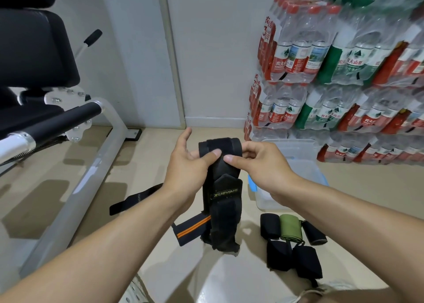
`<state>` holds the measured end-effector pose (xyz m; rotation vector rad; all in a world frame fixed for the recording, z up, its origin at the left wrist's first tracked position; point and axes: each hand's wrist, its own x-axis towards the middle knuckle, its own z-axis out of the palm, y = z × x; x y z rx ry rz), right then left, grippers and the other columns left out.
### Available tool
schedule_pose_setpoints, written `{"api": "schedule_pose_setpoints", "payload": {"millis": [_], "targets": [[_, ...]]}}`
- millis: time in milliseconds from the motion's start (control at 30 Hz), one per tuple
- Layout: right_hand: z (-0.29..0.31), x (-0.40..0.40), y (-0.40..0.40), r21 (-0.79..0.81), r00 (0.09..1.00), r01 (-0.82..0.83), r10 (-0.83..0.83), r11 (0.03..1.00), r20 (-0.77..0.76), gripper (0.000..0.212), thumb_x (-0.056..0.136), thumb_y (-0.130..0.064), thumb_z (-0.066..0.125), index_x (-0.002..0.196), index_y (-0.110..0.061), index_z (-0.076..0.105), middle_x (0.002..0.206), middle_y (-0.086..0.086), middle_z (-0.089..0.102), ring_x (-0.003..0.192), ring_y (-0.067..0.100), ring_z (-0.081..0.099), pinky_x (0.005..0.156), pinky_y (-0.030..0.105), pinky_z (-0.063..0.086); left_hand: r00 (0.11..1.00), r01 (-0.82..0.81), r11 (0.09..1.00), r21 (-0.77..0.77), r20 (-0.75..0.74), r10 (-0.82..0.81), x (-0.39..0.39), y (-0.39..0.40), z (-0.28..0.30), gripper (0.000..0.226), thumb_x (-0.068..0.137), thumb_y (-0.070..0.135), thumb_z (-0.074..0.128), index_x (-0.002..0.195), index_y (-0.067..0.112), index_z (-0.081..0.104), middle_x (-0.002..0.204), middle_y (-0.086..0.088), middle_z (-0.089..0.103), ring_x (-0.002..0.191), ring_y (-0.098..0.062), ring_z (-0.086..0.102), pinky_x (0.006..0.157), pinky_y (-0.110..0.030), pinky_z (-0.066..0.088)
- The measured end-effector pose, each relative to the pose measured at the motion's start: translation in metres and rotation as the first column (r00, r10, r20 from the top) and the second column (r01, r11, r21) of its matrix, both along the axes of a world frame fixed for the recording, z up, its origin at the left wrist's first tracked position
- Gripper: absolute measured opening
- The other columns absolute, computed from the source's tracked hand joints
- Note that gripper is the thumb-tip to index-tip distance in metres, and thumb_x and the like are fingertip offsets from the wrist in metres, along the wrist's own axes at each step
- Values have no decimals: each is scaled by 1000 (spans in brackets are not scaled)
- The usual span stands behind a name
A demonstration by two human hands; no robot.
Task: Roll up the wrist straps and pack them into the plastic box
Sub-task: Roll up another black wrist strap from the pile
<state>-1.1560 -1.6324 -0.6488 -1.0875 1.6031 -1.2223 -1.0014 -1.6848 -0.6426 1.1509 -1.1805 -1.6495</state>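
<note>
At nine o'clock a black strap (135, 198) and, toward seven, an orange-striped strap (191, 228) lay flat on the floor. At centre, a person's left hand (187, 165) and right hand (257, 162) held a black wrist strap (223, 188) in the air, each grip pinching its partly rolled top end between thumb and fingers while the tail hung loose. It looked soft, light and floppy, with a frayed bottom edge, so it probably had to be held at the roll, kept tight. At three o'clock the clear plastic box (305, 162) stood open on the floor; I could not tell whether anything lay inside. At five o'clock rolled straps (291, 240), black and one green, sat on the floor.
</note>
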Motion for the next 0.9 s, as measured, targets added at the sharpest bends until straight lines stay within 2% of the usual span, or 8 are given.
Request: {"api": "schedule_pose_setpoints", "payload": {"millis": [100,233,433,533,600,700,800,900], "targets": [[0,3,2,40,992,-111,113,993,-60,8,87,-20,81,94,-22,78,84,1,79,78,10,75,72,23,58,991,-76,980,185,-96,95,1,-7,4,97,89,14,77,161,33,17,110,-8,73,84,-22,79,88,-52,60],[-11,4,4,188,939,-251,286,950,-191,11,82,-30,86,89,-23,80,90,14,76,76,21,70,85,40,58,981,-143,973,181,-101,163,6,-13,9,100,89,11,77,162,36,15,108,-4,71,77,-14,78,63,-39,62],[-17,5,5,316,882,-360,431,878,-192,25,83,-26,85,63,-33,73,64,-6,59,60,7,52,64,20,45,987,-129,989,69,-87,135,13,-15,13,95,94,9,72,163,33,12,114,-6,77,83,-12,78,51,-22,56],[-14,-5,2,357,873,-334,429,872,-233,21,85,-4,79,82,-24,73,87,0,74,76,9,66,83,35,56,998,-46,999,-6,-35,46,16,-16,10,91,95,12,72,163,31,15,104,-3,80,85,-13,78,57,-18,56],[-11,-20,-2,332,913,-193,293,923,-284,28,93,5,63,93,-22,68,97,1,75,83,12,68,83,34,54,999,22,997,-71,35,-19,19,-17,7,87,95,16,72,162,32,19,92,1,80,85,-17,77,68,-26,60],[3,-39,-6,192,972,-36,79,981,-222,17,104,-18,58,114,-29,66,113,-3,73,100,14,71,83,28,51,983,161,982,-101,105,-150,24,-20,2,80,97,17,69,161,34,23,83,-1,76,81,-21,74,83,-38,59],[10,-42,0,159,949,-282,300,946,-102,32,100,-43,55,130,-35,63,124,-10,71,110,8,69,93,28,54,946,312,946,-83,123,-301,25,-18,3,76,98,13,66,159,33,26,81,-6,70,81,-22,67,80,-34,53],[10,-29,7,190,867,-478,496,858,-59,51,88,-48,59,136,-29,60,128,-12,70,119,3,64,98,29,54,906,417,905,-83,111,-407,25,-17,7,71,99,9,63,158,31,30,87,-17,58,84,-28,57,74,-30,48]]}}
